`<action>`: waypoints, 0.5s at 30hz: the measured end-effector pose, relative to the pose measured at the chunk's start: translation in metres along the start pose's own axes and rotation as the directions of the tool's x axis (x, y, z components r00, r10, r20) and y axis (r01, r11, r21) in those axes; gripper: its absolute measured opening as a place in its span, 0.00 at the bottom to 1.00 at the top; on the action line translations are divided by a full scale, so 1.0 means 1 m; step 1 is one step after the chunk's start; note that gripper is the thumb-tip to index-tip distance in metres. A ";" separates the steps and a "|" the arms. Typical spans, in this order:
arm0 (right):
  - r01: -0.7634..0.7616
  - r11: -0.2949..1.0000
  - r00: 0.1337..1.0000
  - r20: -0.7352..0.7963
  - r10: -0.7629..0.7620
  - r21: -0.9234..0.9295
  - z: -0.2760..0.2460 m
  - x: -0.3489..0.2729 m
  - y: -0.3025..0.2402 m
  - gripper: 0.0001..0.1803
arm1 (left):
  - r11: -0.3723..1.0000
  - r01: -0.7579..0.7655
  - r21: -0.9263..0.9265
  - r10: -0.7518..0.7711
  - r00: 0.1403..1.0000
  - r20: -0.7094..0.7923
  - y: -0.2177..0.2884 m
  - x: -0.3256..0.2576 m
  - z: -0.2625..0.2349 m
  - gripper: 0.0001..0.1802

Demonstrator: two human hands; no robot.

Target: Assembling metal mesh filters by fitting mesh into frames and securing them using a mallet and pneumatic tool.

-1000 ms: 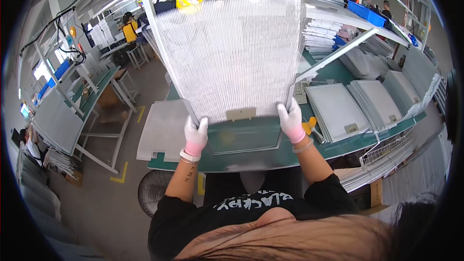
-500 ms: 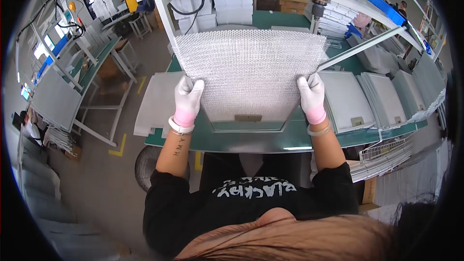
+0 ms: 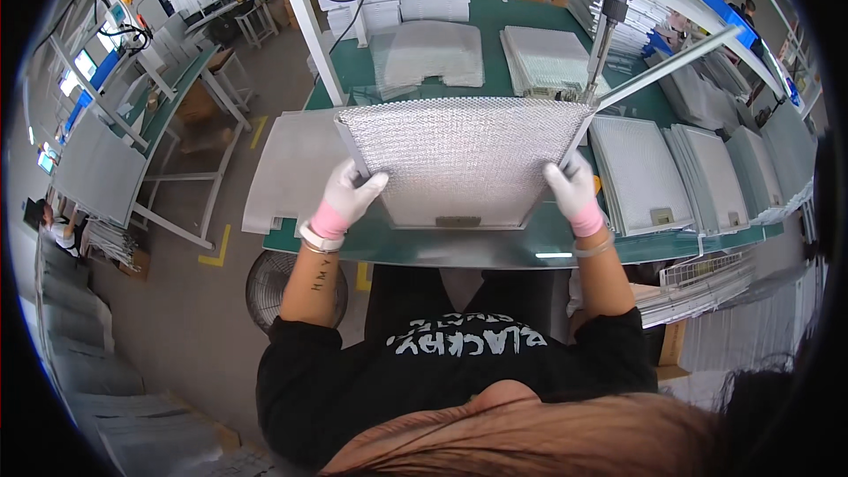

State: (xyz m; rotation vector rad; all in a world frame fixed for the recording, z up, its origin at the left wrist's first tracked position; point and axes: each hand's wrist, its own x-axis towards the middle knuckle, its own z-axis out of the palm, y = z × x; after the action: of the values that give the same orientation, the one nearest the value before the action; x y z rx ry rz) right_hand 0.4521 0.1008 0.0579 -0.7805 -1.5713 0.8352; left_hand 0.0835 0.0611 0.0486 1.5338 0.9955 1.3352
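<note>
A rectangular silver mesh filter panel (image 3: 464,159) with a thin metal frame is tilted up over the green worktable (image 3: 495,252), its far edge raised. Near its lower edge sits a small metal tab (image 3: 458,222). My left hand (image 3: 350,194), in a white glove with a pink cuff, grips the panel's left side, thumb on the mesh. Gloved the same way, my right hand (image 3: 572,185) grips its right side. Both hands' fingers behind the frame are partly hidden. Just past the panel's far right corner hangs a power screwdriver (image 3: 609,13).
Finished-looking mesh panels (image 3: 640,172) stand in a row on the right. Flat mesh sheets (image 3: 433,53) and a stack of sheets (image 3: 548,57) lie at the back. A pale sheet (image 3: 291,168) overhangs the table's left edge. A metal bar (image 3: 671,69) slants at the right; a floor fan (image 3: 269,287) stands below left.
The panel's far edge has come down and nearer to me, uncovering the sheets at the back. Both hands have moved slightly toward me, still holding its sides.
</note>
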 end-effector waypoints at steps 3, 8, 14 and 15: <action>0.067 0.983 0.998 -0.002 -0.068 0.170 -0.011 0.027 -0.046 0.17 | 0.911 -0.348 -0.223 0.345 0.937 -0.052 0.059 0.015 0.011 0.18; 0.189 0.980 0.970 -0.143 -0.197 -0.065 0.007 0.034 -0.064 0.06 | 0.965 -0.263 -0.015 0.254 0.943 -0.218 0.040 0.007 0.007 0.14; 0.302 0.924 0.948 0.028 -0.317 0.234 0.004 -0.016 -0.061 0.15 | 0.810 -0.405 -0.424 0.574 0.694 0.435 0.036 -0.010 0.011 0.12; 0.318 0.913 0.929 0.105 -0.354 0.255 0.000 -0.024 -0.062 0.18 | 0.923 -0.278 -0.265 0.383 0.717 0.582 0.031 -0.018 0.006 0.15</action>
State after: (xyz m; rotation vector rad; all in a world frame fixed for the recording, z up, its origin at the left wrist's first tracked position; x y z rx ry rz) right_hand 0.4525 0.0472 0.0982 -0.2678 -1.6431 0.8166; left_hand 0.0888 0.0339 0.0716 1.9061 0.1822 0.9713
